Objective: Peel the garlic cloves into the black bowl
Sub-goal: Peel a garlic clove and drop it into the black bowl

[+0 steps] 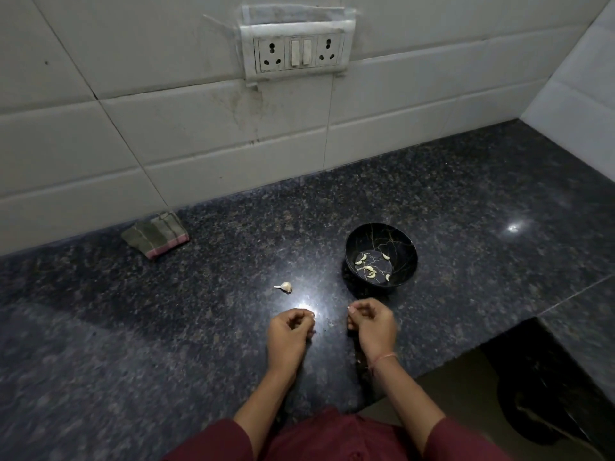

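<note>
One unpeeled garlic clove [284, 287], white with a thin tail, lies on the dark speckled desk [166, 327], left of the black bowl [379, 237]. Small pale peeled cloves [369, 269] lie scattered in the bowl. Nearer, the left hand [289, 332] and right hand [372, 322] are both curled, apart; whether they pinch anything cannot be told.

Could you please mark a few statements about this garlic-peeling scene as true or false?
1. The black bowl holds peeled cloves. True.
2. One garlic clove lies on the counter, left of the bowl. True.
3. The folded cloth lies inside the bowl. False: it lies on the counter by the wall.
4. Both hands reach into the bowl. False: the left hand and right hand are over the counter, short of it.
</note>
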